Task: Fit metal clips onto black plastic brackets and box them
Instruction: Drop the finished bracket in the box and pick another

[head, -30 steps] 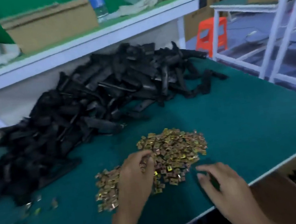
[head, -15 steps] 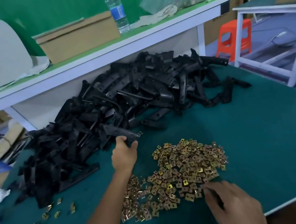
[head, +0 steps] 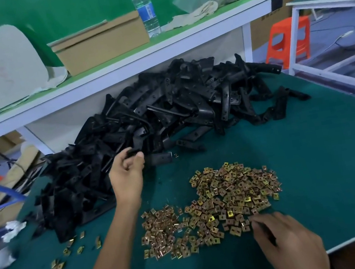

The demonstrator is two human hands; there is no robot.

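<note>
- Left hand (head: 128,172) has left the metal clips (head: 223,203) since a second ago and is now at the near edge of the bracket heap (head: 168,112).
- Right hand (head: 288,241) is nearest, palm down, fingertips (head: 255,219) on the near edge of the clips; blurred, so a pinch can't be confirmed.
- Clips lie in a loose gold spread on the green table (head: 325,158), with a few strays (head: 74,249) to the left.
- Left hand's fingers are curled round one black bracket (head: 133,151).
- Hands are well apart.
- Heap runs along the back of the table under a white shelf (head: 159,47).
- On the shelf: cardboard box (head: 101,44), water bottle (head: 146,12).
</note>
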